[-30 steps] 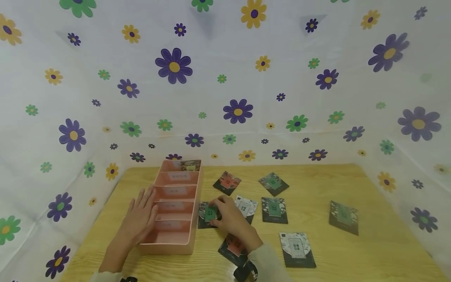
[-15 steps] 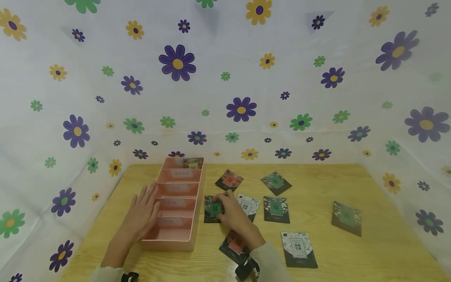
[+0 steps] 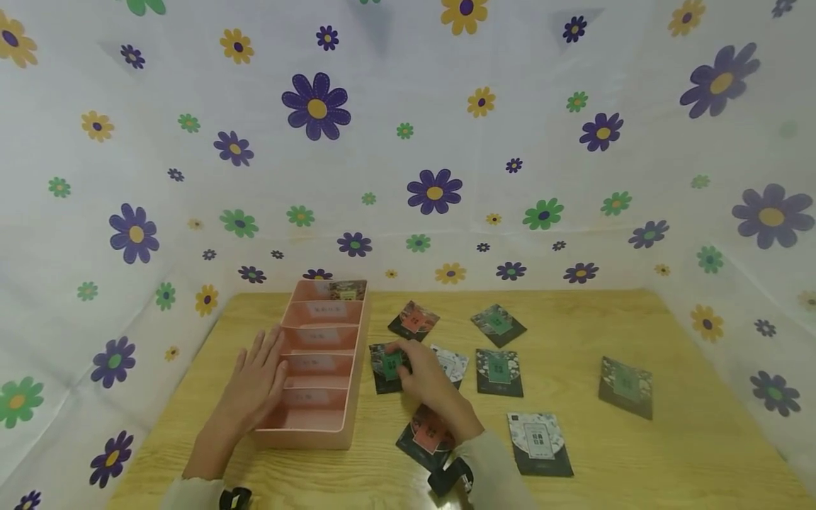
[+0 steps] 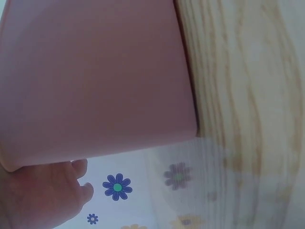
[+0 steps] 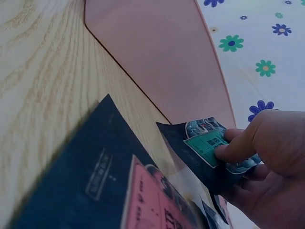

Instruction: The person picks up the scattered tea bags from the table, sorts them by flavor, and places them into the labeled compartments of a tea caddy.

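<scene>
Nearest us, a front red-labelled packet (image 3: 423, 440) lies on the desk (image 3: 574, 322) by the black wristband (image 3: 451, 477) of the right arm, and a front white-labelled packet (image 3: 540, 445) lies farther right; both keep their places among the other packets. A little beyond, we see the left hand (image 3: 253, 388) against the left side of the pink box (image 3: 306, 440), its fingers straight and grasping nothing, much as a second ago.

To the right of the box, the right hand (image 3: 423, 374) pinches a green-labelled packet (image 3: 382, 381), thumb on top and other fingers beneath. A second ago we see this packet lying close beside the box wall; now it sits slightly farther from the wall, and the right wrist view shows it bent and tilted in the grip.

Just behind that hand lies a half-covered white-labelled packet (image 3: 454, 363), with a middle green-labelled packet (image 3: 499, 372) beside it and another (image 3: 626, 387) well apart to the right. Farther back we find a red-labelled one (image 3: 414, 321) and a green-labelled one (image 3: 499, 324). The box's farthest compartment holds a single packet (image 3: 348, 290), unchanged, before the flowered cloth (image 3: 382, 166).
</scene>
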`<act>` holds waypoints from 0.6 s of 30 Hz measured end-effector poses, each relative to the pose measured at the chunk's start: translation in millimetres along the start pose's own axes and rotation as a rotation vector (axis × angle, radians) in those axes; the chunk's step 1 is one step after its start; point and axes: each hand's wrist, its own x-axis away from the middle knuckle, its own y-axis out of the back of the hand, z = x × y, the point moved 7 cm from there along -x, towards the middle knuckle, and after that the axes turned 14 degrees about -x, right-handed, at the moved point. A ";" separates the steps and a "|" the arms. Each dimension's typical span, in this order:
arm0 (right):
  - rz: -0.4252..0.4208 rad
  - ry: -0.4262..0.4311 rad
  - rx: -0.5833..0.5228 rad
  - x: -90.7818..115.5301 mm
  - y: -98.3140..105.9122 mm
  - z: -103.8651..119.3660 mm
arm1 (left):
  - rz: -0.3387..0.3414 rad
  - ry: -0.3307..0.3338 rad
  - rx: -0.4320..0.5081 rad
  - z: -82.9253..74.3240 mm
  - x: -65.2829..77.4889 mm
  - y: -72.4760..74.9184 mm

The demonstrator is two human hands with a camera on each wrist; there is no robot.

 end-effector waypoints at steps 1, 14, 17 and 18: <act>-0.003 0.002 -0.005 -0.3 1.5 0.6 | 0.008 0.004 0.002 -0.3 -0.4 -0.1; -0.066 0.001 -0.110 2.8 22.1 7.1 | 0.048 0.024 -0.002 -3.5 -2.7 6.0; -0.076 0.020 -0.109 3.0 27.3 10.4 | 0.061 0.023 -0.008 -3.3 -2.1 5.1; -0.080 0.026 -0.102 2.9 28.8 11.0 | 0.062 0.023 -0.009 -3.4 -1.8 4.9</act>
